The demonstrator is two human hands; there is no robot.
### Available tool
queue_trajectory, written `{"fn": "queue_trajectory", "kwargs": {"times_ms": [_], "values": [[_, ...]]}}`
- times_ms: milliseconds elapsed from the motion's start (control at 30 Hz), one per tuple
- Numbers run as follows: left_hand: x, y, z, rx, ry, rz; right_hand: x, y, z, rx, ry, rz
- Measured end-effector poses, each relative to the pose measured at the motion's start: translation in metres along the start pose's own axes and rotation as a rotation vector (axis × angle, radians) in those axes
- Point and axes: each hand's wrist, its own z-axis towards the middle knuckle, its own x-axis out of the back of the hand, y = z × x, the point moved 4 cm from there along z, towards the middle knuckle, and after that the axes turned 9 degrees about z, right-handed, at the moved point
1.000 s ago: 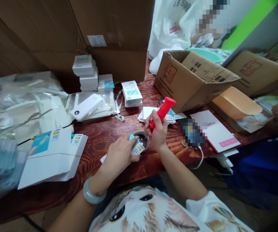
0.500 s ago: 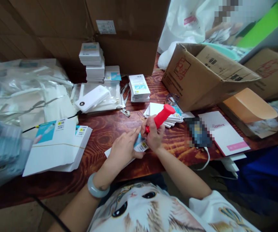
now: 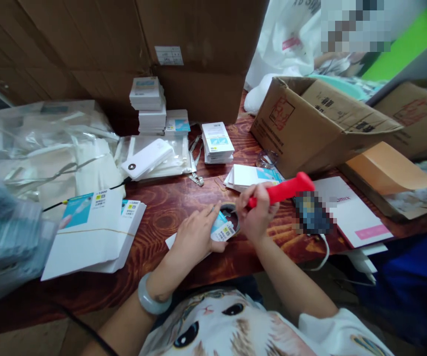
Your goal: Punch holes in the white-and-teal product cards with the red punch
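My left hand [image 3: 195, 233] lies flat over a blue-and-white printed card [image 3: 224, 228], its fingers stretched out and its thumb along the card's lower edge. Beyond the card's right end a dark round ring-like object [image 3: 232, 213] shows on the table. My right hand [image 3: 255, 211] is wrapped round a red-handled tool [image 3: 291, 190], which tilts up to the right; its lower tip is hidden by the fingers. Behind my right hand lies a pile of white cards [image 3: 246, 175].
Banded card stacks [image 3: 83, 247] lie at the left, beside plastic-wrapped bundles. Further back are a white power bank [image 3: 149, 157] and more card stacks [image 3: 218, 138]. An open carton [image 3: 298, 128], a phone [image 3: 313, 212] and a white booklet [image 3: 350, 212] occupy the right side.
My right hand has moved right with the red-handled tool, now tilted lower, and the round object beside the card has come into view. My left hand stays on the card.
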Motion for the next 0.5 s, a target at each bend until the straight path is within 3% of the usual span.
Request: {"fn": "queue_trajectory", "kwargs": {"times_ms": [67, 100, 233, 333, 400, 500], "values": [[0.005, -0.005, -0.004, -0.032, 0.076, -0.081, 0.006, -0.013, 0.013, -0.063, 0.062, -0.098], [0.009, -0.008, -0.007, -0.037, 0.139, -0.116, 0.009, -0.016, 0.018, -0.162, 0.042, -0.182], [0.022, -0.003, -0.019, -0.11, 0.341, -0.041, 0.016, -0.012, 0.006, -0.624, -0.209, -0.385], [0.024, 0.013, -0.022, -0.242, 0.434, 0.064, 0.014, -0.011, -0.009, -0.703, -0.381, -0.418], [0.025, 0.015, -0.019, -0.265, 0.512, 0.08, 0.02, -0.016, -0.003, -0.688, -0.311, -0.395], [0.031, -0.005, -0.007, -0.138, 0.637, 0.004, 0.045, -0.039, 0.034, -0.515, -0.041, -0.305]]}}
